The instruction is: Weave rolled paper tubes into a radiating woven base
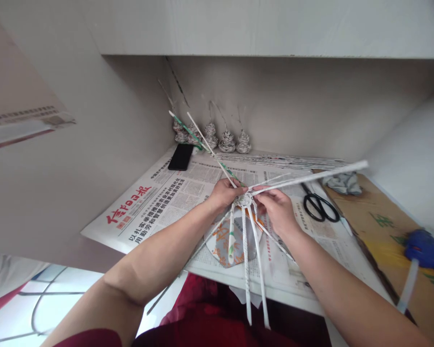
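Observation:
Between my hands is a small woven paper piece (243,199), with several rolled newspaper strips spreading out from it. My left hand (224,193) pinches its left edge, thumb on top. My right hand (275,206) grips the right side, close to a long white paper strip (311,176) that points up to the right. Two strips, one of them green and white (191,133), reach up to the left. Other strips hang down over the table's front edge. Beneath the weave lies a grey and orange patterned piece (226,243), partly covered by the strips.
Newspaper (155,212) covers the table. A black phone (181,157) lies at the back left, before several woven gourd shapes (227,141). Rolled paper sticks (275,160) lie along the back. Black-handled scissors (320,207), cardboard (374,231) and a blue glue gun (425,250) are on the right.

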`<state>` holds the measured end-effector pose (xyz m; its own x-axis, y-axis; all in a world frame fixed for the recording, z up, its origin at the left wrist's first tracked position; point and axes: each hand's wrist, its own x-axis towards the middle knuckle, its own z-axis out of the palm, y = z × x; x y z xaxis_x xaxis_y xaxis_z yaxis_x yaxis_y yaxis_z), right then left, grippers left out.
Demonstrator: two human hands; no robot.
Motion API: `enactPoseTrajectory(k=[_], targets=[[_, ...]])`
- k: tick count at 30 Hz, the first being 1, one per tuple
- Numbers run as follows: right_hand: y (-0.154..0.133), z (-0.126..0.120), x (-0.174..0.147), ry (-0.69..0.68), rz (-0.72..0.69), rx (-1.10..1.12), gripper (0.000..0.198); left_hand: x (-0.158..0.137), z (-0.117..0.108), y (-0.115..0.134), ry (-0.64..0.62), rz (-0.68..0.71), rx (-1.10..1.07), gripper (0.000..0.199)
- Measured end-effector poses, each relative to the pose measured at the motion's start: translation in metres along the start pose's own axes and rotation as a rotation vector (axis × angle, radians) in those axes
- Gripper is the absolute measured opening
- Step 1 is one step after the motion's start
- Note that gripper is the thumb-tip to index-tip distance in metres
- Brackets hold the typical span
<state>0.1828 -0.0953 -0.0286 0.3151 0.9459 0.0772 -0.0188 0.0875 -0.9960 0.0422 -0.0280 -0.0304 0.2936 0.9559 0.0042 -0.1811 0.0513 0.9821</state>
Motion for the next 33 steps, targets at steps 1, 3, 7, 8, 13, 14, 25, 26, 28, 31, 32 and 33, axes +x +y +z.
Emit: enactPoseTrajectory(k=[1, 3, 7, 8, 13, 14, 25, 26, 28, 31, 32, 33], targets=[[0.001, -0.001, 0.001, -0.010, -0.048, -0.060, 0.029, 0.000, 0.000, 0.000, -0.005, 0.009, 0.017, 0.035], [0.003, -0.005, 0.002, -0.017, -0.152, -0.231, 0.037, -0.001, -0.001, 0.001, -0.035, 0.029, 0.066, 0.035], [0.003, -0.011, 0.003, 0.013, -0.390, -0.649, 0.027, -0.002, -0.002, 0.002, -0.053, 0.063, 0.206, 0.034], [0.002, -0.012, 0.002, 0.023, -0.454, -0.736, 0.023, -0.001, -0.002, 0.002, -0.043, 0.074, 0.240, 0.032], [-0.010, -0.010, -0.005, 0.066, -0.713, -1.098, 0.012, 0.000, -0.004, -0.002, 0.006, 0.123, 0.407, 0.020], [-0.011, -0.009, -0.007, 0.076, -0.723, -1.137, 0.010, 0.000, -0.004, -0.002, 0.018, 0.122, 0.425, 0.019], [-0.006, -0.012, 0.000, -0.089, -0.282, -0.843, 0.015, -0.007, 0.004, 0.007, -0.001, -0.082, 0.106, 0.029], [-0.006, -0.012, 0.001, -0.094, -0.252, -0.807, 0.015, -0.008, 0.005, 0.008, -0.012, -0.092, 0.090, 0.031], [-0.005, -0.013, 0.004, -0.094, -0.195, -0.738, 0.016, -0.008, 0.005, 0.009, -0.028, -0.100, 0.086, 0.033], [-0.004, -0.015, 0.006, -0.099, -0.128, -0.665, 0.019, -0.009, 0.004, 0.010, -0.047, -0.100, 0.116, 0.033], [-0.004, -0.015, 0.006, -0.107, -0.106, -0.646, 0.019, -0.009, 0.003, 0.010, -0.051, -0.095, 0.127, 0.033], [-0.004, -0.015, 0.006, -0.119, -0.081, -0.621, 0.020, -0.009, 0.003, 0.010, -0.051, -0.086, 0.133, 0.032]])
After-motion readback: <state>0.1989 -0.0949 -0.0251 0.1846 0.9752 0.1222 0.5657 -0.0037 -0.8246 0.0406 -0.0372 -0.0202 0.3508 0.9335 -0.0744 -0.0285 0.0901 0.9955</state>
